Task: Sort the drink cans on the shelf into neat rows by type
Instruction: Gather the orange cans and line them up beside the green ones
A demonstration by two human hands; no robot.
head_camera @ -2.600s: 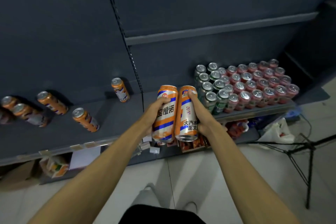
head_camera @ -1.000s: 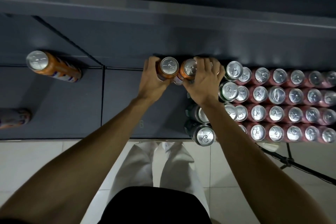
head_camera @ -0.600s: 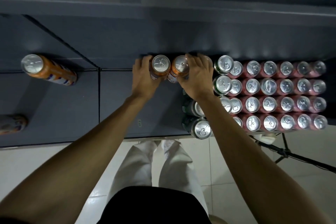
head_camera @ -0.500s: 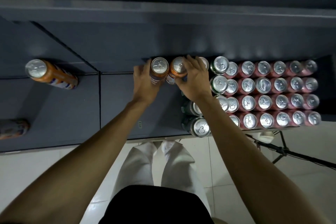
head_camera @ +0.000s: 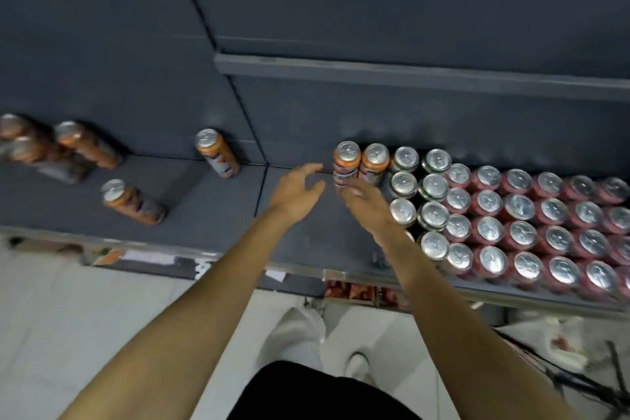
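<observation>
shelf [head_camera: 211, 215]: i saw two upright orange cans [head_camera: 360, 165] at the back, touching each other and the green cans [head_camera: 418, 196]; red cans [head_camera: 531, 225] filled the rows to the right.
loose cans [head_camera: 134, 203]: more orange ones stood scattered on the left section.
left hand [head_camera: 296, 190]: fingers released, holding nothing, just beside the pair.
right hand [head_camera: 366, 204]: fingers relaxed, empty.
hard to see: far-left cans blurred, red rows cut off.
floor [head_camera: 68, 317]: pale tiles.

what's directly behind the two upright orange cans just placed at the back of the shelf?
Only the dark grey back panel shows behind the two upright orange cans; no can stands there. Their lower front is covered by the right hand.
</observation>
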